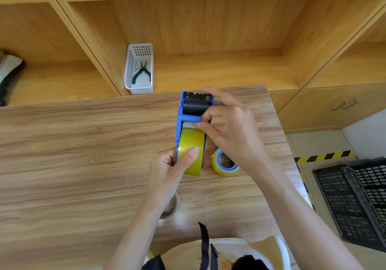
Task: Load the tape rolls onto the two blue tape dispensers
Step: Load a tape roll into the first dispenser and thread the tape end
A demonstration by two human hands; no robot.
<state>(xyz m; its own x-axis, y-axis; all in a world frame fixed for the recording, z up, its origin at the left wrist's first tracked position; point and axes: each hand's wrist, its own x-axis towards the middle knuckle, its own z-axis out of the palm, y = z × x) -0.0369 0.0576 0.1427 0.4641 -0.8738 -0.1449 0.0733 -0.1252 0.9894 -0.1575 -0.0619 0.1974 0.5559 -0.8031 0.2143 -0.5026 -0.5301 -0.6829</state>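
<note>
A blue tape dispenser (189, 113) stands on the wooden table (83, 144) with a yellowish tape roll (193, 142) seated in it. My left hand (173, 165) grips the roll and the dispenser's near end, thumb across the tape. My right hand (227, 127) pinches the tape end near the black roller (195, 106), with one finger resting by the toothed blade. A second yellowish roll (224, 164) with a blue part inside its core lies just right of the dispenser, partly under my right wrist. A clear roll (172, 206) lies half hidden under my left forearm.
A white perforated basket (139, 69) holding green-handled pliers (142, 72) stands on the shelf behind the table. Black plastic crates (355, 203) sit on the floor at the right, beside yellow-black floor tape (323, 157). Wooden cabinets line the back.
</note>
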